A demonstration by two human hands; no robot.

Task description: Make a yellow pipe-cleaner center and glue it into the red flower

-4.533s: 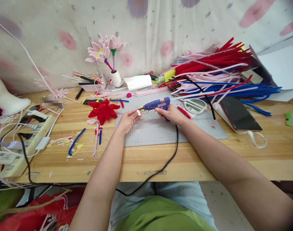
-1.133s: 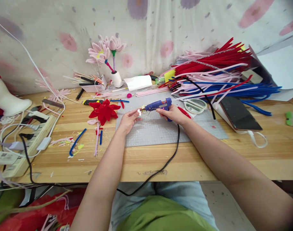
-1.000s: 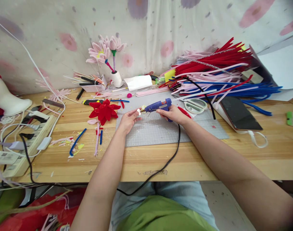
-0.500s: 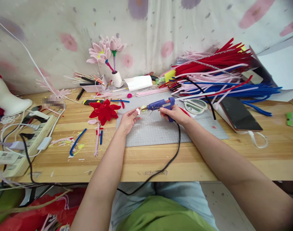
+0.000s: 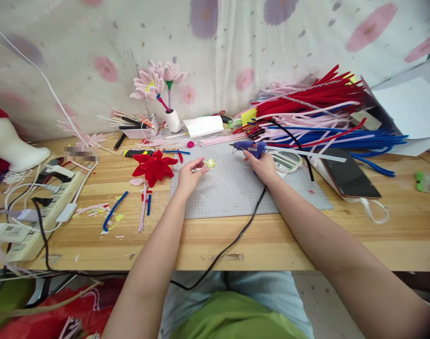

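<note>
Over the grey cutting mat (image 5: 215, 202), my left hand (image 5: 192, 176) pinches a small yellow-and-white spiky flower centre (image 5: 211, 164), which sticks out to the right of its fingertips. My right hand (image 5: 262, 165) is wrapped round the blue glue gun (image 5: 252, 148), whose nozzle points left, and a white glue stick (image 5: 306, 153) juts from its back. A gap separates the nozzle from the flower centre. The gun's black cord hangs down across the mat. Left of my left hand lies a red fuzzy flower (image 5: 154, 168).
Scissors (image 5: 287, 161) and a phone (image 5: 349, 173) lie right of the mat, below piles of red, pink and blue stems (image 5: 310, 101). At the back stands a white vase (image 5: 172, 121) with pink flowers. A power strip (image 5: 41, 221) with cables fills the left.
My right hand has drawn the glue gun to the right, away from the flower centre. The glue stick at its back now shows. The view has tilted slightly.
</note>
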